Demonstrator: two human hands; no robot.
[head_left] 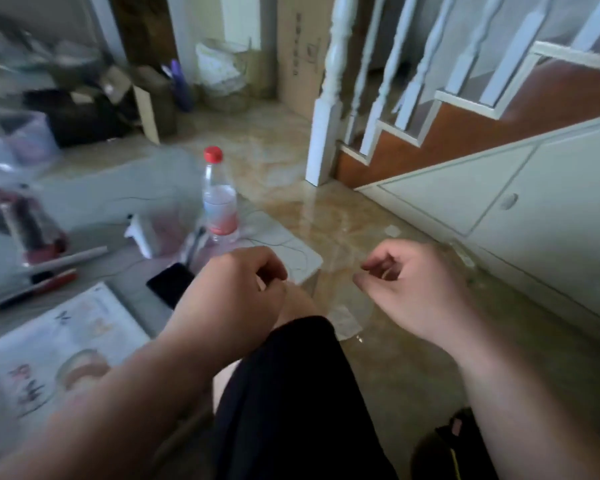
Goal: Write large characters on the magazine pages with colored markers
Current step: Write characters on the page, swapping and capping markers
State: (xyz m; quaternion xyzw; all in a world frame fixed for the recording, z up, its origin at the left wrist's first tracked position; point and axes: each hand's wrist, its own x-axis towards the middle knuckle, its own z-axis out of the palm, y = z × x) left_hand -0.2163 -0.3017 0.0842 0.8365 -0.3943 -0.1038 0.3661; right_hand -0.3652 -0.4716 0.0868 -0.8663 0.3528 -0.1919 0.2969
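Both hands, left hand (236,292) and right hand (406,289), hover loosely curled, holding nothing. The red marker (35,289), near the worktop's left edge, looks light, stiff, slick; pinch mid-barrel.

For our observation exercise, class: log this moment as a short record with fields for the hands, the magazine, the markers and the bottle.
left hand: loosely curled, holds nothing, above the knee
right hand: loosely curled, holds nothing, over the floor
magazine: open on the table, red and dark characters already on the page
markers: red one and white one lying beside the magazine, untouched
bottle: upright, red cap on
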